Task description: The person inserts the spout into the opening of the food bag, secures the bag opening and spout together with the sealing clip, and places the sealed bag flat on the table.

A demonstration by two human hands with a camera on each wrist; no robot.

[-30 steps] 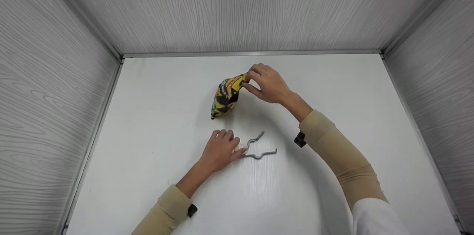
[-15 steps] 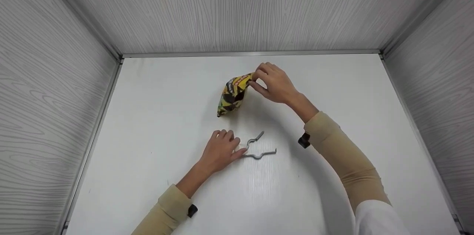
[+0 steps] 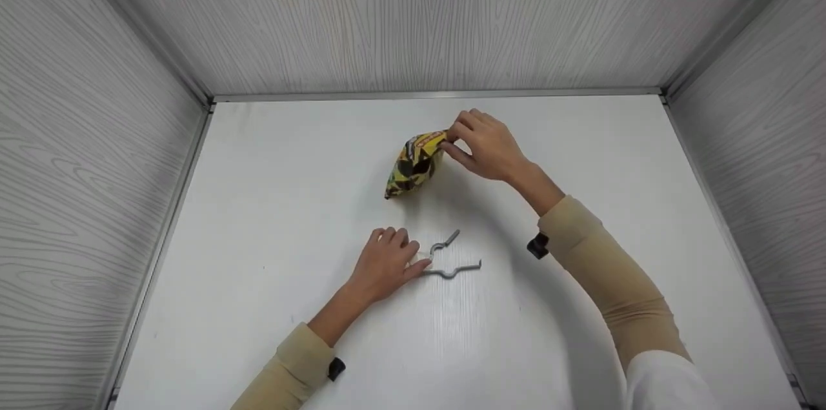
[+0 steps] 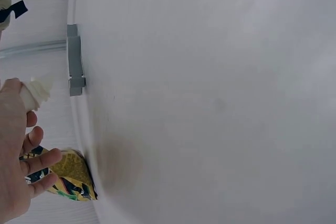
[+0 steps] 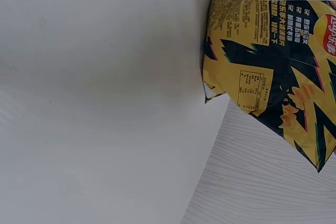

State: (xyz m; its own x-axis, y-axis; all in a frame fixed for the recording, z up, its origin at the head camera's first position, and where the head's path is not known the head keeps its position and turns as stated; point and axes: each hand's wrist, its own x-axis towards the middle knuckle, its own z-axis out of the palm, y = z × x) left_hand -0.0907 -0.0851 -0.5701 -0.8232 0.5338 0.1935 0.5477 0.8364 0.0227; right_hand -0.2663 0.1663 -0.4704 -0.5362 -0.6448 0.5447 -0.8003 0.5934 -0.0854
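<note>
My right hand [image 3: 490, 145] pinches the top edge of a yellow and black chip bag [image 3: 416, 164], which hangs tilted toward the lower left. The right wrist view shows the printed side of the chip bag [image 5: 247, 45], its lower end at the table; the hand is almost wholly out of that view. My left hand [image 3: 384, 265] lies low over the table and holds a ridged white piece [image 4: 35, 94] between thumb and fingers. Beside it, the two grey arms of what looks like a bag clip [image 3: 452, 273] spread apart in a V, pointing right. Their joint is hidden under the hand.
A white tabletop [image 3: 258, 203] lies beneath both hands. Grey wood-grain panels [image 3: 413, 16] enclose it at the back and both sides, with a metal strip [image 3: 322, 97] along the back edge.
My right hand has moved to the right, drawing the chip bag along with it. The left hand and the grey clip stay in place.
</note>
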